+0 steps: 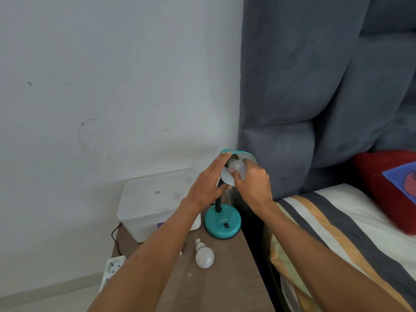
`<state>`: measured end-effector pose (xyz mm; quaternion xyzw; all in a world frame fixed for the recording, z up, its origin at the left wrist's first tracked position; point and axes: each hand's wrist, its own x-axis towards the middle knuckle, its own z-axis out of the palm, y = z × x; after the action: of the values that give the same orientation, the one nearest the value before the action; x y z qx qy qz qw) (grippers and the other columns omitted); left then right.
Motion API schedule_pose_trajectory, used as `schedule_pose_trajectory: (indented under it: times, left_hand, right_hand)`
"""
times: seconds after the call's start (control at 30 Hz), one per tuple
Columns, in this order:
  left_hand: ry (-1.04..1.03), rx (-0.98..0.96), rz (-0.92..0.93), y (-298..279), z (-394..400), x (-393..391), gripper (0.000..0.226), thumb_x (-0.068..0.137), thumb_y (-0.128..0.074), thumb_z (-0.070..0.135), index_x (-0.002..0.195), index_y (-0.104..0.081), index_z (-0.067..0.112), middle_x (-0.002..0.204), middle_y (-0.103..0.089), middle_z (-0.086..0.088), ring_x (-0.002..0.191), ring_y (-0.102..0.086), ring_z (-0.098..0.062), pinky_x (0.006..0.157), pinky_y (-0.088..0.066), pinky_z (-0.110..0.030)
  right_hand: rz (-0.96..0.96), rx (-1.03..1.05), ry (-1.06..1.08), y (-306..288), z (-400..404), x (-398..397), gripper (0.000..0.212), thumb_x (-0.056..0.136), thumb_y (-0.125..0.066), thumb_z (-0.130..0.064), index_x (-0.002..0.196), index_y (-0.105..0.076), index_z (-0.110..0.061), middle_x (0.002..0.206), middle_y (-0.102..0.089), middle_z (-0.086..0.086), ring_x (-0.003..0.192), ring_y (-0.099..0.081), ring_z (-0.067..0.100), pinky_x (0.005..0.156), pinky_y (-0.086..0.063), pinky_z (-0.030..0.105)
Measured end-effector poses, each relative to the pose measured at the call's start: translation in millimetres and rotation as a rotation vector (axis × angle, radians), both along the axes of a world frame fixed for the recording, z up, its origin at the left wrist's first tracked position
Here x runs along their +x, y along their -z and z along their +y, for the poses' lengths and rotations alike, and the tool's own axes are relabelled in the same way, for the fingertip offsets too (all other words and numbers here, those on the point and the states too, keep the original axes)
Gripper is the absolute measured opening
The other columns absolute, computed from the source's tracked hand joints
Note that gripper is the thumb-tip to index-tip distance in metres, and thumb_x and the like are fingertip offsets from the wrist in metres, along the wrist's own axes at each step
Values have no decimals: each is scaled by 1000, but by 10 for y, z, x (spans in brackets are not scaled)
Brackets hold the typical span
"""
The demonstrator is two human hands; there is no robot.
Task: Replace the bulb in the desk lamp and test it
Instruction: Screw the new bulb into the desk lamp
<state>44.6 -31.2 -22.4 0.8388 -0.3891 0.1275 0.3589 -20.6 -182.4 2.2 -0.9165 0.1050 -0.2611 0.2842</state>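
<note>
A teal desk lamp stands on the wooden bedside table, its round base carrying a black switch. The lamp's shade is tilted toward me. My left hand cups the shade's left side from outside, fingers stretched along it. My right hand grips a white bulb that sits in the mouth of the shade at the socket. A second white bulb lies loose on the table in front of the base, screw end pointing away from me.
A translucent plastic box sits at the table's back left. A white power strip with a black cable lies on the floor at left. A bed with striped bedding, a red cushion and a grey padded headboard is at right.
</note>
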Motion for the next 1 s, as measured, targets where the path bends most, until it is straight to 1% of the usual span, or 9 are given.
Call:
schedule_pose_trajectory:
  times: [0.07,0.17,0.27,0.37,0.47,0.6,0.73,0.9,1.0]
  left_hand:
    - [0,4,-12,-1,3,0,93,87,-82,20,161,-25,23,166,-34,-2,147,-42,-22,117,-36,-25]
    - [12,-3,-17,-2,1,-10,95,87,-82,22,161,-25,23,166,-34,-2,146,-43,-22,117,-37,-25]
    - [11,-13,-12,-5,9,-15,94,87,-82,23,162,-25,22,166,-34,-1,147,-43,-20,117,-35,-20]
    - [15,-18,-19,-2,13,-18,93,87,-81,25,162,-26,22,166,-34,-1,146,-43,-20,116,-34,-16]
    - [9,-15,-32,6,11,-18,93,87,-81,24,161,-24,24,166,-34,-1,145,-46,-22,116,-38,-22]
    - [12,-7,-34,9,3,-16,94,88,-81,24,162,-23,24,167,-33,-1,146,-45,-22,117,-39,-26]
    - [6,-15,-22,12,18,-7,94,88,-81,25,162,-23,25,167,-33,0,147,-42,-19,117,-35,-19]
    - [1,-11,-25,33,-4,-7,93,88,-80,25,161,-23,27,167,-33,2,145,-45,-20,116,-42,-29]
    - [6,-13,-12,33,-3,-11,94,88,-80,24,162,-23,27,167,-32,2,146,-44,-20,117,-39,-25]
  right_hand:
    - [-19,55,15,-38,7,-8,44,93,-58,-42,129,-52,-16,113,-67,16,95,-66,38,77,-56,45]
    - [-37,-31,-58,-23,47,-36,42,97,-57,-34,137,-49,-23,134,-49,16,103,-62,39,83,-56,49]
    - [17,-115,-90,58,26,-31,58,89,-68,-30,141,-44,-24,141,-39,14,110,-59,37,87,-57,46]
    - [35,-59,-55,67,-10,-27,57,88,-68,-35,139,-46,-19,132,-50,13,103,-63,37,83,-56,46]
    - [3,-55,10,22,-17,-9,55,89,-64,-45,132,-52,-13,124,-59,12,102,-63,32,79,-54,42]
    - [-47,-146,-74,43,19,-19,49,91,-66,-28,137,-50,-22,137,-48,14,112,-57,34,84,-56,47]
    - [9,-225,-99,91,0,-17,58,87,-70,-21,140,-47,-20,139,-47,16,113,-57,37,84,-55,48]
    - [22,9,43,-20,24,-29,50,92,-62,-42,129,-55,-9,112,-68,17,96,-66,37,77,-53,42]
    - [-58,-63,-32,5,65,-32,47,92,-65,-29,132,-52,-9,130,-60,14,110,-61,34,86,-53,43]
